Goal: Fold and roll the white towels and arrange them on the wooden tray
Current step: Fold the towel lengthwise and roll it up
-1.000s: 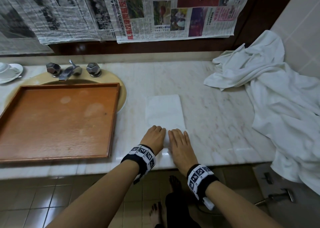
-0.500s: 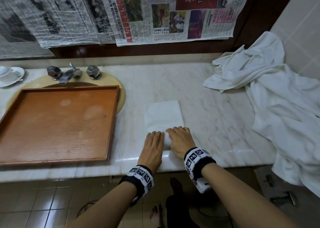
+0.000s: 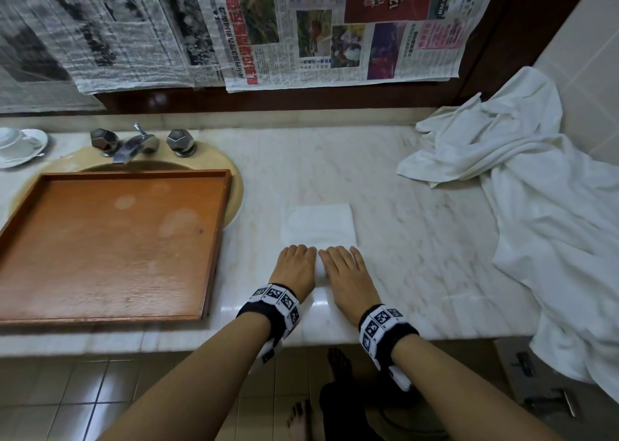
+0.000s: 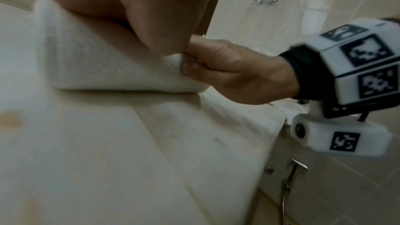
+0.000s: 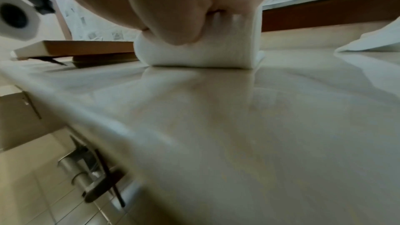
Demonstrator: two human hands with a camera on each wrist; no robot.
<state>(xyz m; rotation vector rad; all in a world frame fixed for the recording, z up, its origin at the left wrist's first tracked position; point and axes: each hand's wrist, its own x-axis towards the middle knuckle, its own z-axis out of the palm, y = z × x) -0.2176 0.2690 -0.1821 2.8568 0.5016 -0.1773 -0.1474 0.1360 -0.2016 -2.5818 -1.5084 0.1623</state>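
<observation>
Both hands curling over the half-rolled towel [image 3: 318,226] on the worktop [image 3: 418,239]

Left hand [image 3: 296,268] and right hand [image 3: 345,273] are gripping the roll; wooden tray [image 3: 214,239] sitting at 9 o'clock, loose towels [image 3: 536,189] piling at 2.

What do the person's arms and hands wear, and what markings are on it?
Bare forearms, no sleeves or gloves. Each wrist has a black band with white blocks bearing black square codes: left band, right band. A small white camera pod hangs below the right band.
</observation>
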